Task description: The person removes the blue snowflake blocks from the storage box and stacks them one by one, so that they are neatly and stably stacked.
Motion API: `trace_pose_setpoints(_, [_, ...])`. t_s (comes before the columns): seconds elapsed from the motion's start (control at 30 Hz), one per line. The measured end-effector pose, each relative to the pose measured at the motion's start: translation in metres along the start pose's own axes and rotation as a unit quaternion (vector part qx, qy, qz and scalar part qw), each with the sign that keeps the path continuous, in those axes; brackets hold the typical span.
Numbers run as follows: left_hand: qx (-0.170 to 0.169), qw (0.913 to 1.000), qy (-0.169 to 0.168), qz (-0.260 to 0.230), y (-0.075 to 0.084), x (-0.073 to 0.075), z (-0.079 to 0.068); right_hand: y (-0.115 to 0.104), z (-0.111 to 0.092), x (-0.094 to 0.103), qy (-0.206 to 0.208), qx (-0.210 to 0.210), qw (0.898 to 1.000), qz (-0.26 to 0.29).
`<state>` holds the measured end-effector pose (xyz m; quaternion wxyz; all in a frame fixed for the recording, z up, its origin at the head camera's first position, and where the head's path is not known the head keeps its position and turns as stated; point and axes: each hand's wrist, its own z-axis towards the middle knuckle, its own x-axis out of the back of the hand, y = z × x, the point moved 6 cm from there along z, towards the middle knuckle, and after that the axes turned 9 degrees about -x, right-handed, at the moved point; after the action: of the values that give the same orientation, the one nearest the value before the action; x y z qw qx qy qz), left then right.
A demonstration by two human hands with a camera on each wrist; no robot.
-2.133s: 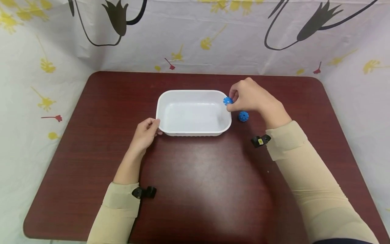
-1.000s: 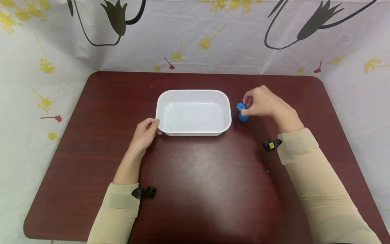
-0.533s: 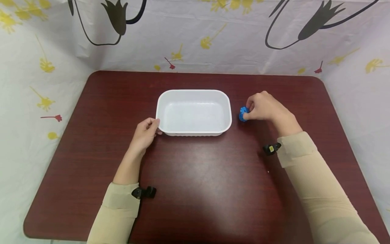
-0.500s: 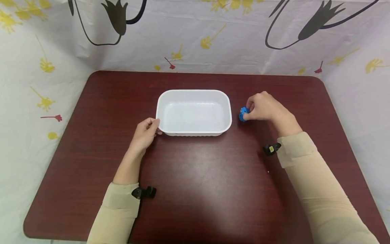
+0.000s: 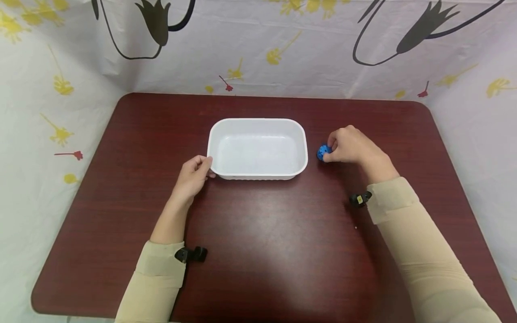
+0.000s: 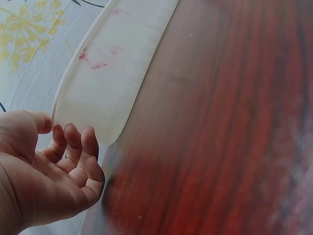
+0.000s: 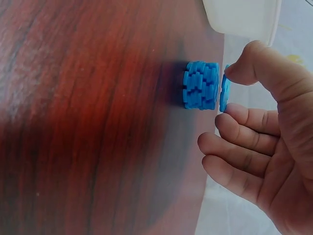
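Observation:
My left hand (image 5: 194,177) grips the near-left corner of a white plastic tub (image 5: 258,154), thumb at the rim and fingers curled against the outer wall. In the left wrist view the thumb meets the rim of the tub (image 6: 105,58). Just right of the tub, my right hand (image 5: 353,146) pinches one thin blue notched disc (image 7: 225,90) between thumb and fingertips. Close under this disc stands a stack of similar blue discs (image 7: 200,85) on the table. From the head view, the pinched disc overlaps the stack, and fingers partly hide both.
The tub's inside is bare. Dark red wood table (image 5: 266,251) extends round it, with rounded corners. Behind hangs a white sheet (image 5: 258,54) printed with yellow and grey plants. A tiny pale speck (image 5: 356,227) lies near the right forearm.
My right hand has carried the blue disc from the tub's right rim rightwards, then lowered it over the stack. The left hand and the tub have stayed put.

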<state>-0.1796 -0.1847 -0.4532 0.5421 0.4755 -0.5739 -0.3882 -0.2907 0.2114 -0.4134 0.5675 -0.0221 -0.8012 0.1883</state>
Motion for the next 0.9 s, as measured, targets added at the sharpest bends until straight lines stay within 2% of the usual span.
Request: trace_pose_setpoints(0.9, [-0.002, 1.0000, -0.003, -0.003, 0.0002, -0.0001, 0.0001, 0.0032, 0.0031, -0.0070, -0.014, -0.011, 1.000, 0.005])
